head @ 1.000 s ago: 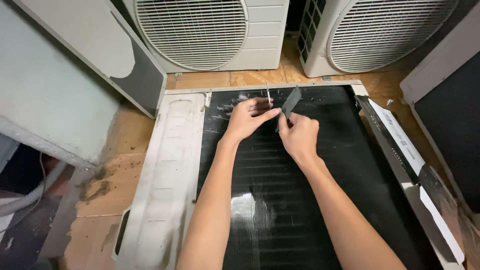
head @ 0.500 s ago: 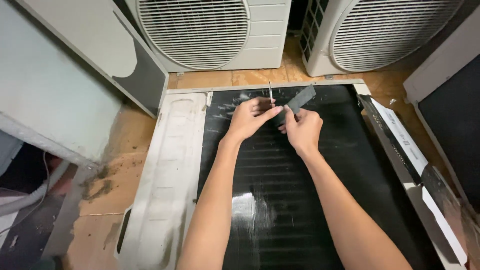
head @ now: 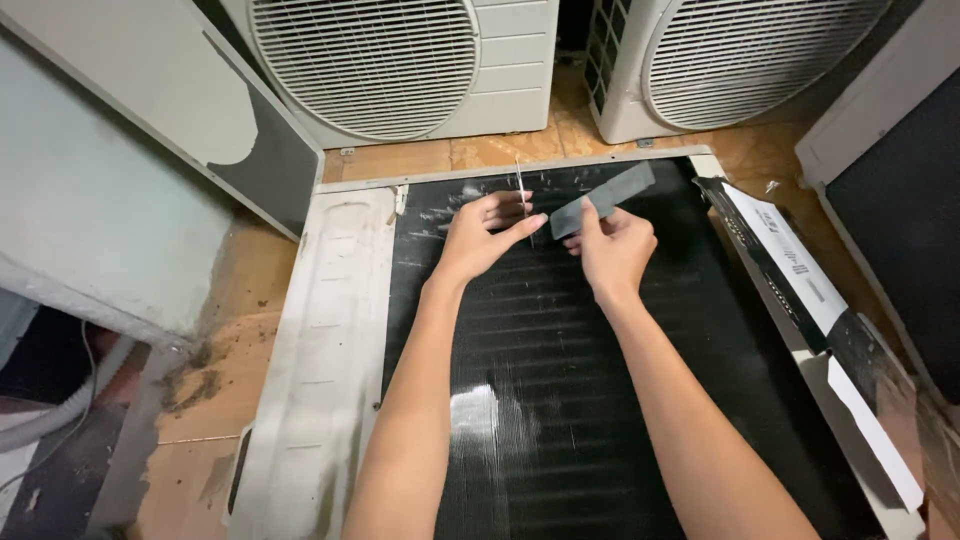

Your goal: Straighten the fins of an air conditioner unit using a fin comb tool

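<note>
Head view, looking down: right hand pinches a flat grey comb-like tool by its lower end, fingers clenched on it, the blade angled up and to the right over the top edge of the black fin coil. Left hand lies just beside it, fingertips pressed on the fins near a thin upright metal sliver; whether it grips that sliver or only steadies the fins, cannot tell. Judged progress: early to middle. Pale scuffed and flattened patches show near the hands along the top strip and in one bright patch lower down toward the left of the coil; the rest of the fin rows look fairly even, though the dark surface hides fine detail. Work appears confined to the top edge so far, with the lower patch untouched. The coil belongs to an air-conditioner unit laid flat on its side, with a dirty white side panel to its left and a white frame edge bearing a label sticker to its right. It rests on a tiled floor, orange-brown, with dirt and debris at left. Two white outdoor units with round fan grilles stand behind; a grey-white panel leans at left.
</note>
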